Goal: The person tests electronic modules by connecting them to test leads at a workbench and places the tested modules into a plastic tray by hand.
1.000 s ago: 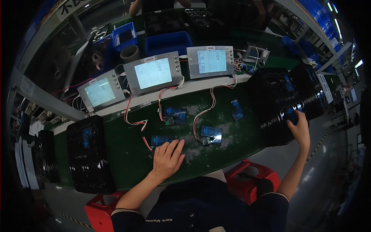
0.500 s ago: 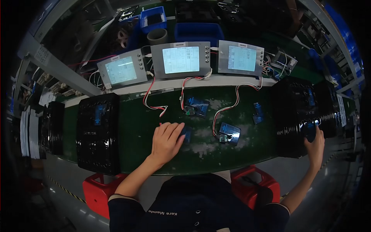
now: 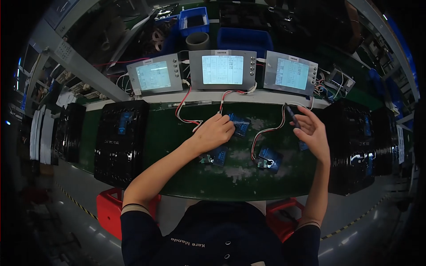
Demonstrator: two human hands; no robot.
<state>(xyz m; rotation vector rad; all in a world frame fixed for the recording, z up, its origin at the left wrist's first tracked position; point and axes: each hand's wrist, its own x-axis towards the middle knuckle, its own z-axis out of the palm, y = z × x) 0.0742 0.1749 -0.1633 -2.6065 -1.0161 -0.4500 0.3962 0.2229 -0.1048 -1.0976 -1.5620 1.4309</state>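
My left hand [image 3: 215,132] is closed at the near end of the middle red-and-white wire lead [image 3: 221,104], beside a blue-wrapped battery pack [image 3: 240,126]. Its fingertips hide the connector and the pack's board. My right hand [image 3: 314,135] holds up a slim dark battery pack [image 3: 292,116], seen edge-on, between thumb and fingers. Below my left hand lies a second pack [image 3: 218,157] with a small green board. A third pack [image 3: 271,159] has the right wire lead [image 3: 268,130] running to its board. Another pack [image 3: 303,145] is partly covered by my right hand.
Three grey testers with lit screens [image 3: 153,76] [image 3: 222,70] [image 3: 292,74] line the back of the green bench [image 3: 173,177]. Black trays [image 3: 120,146] [image 3: 350,150] stand left and right. The left wire lead [image 3: 179,111] ends on the bench. Red stools [image 3: 108,217] [image 3: 284,221] are below.
My right hand has come left from the right-hand black tray, carrying a pack. My left hand has moved up and right, from the lower pack to the middle lead.
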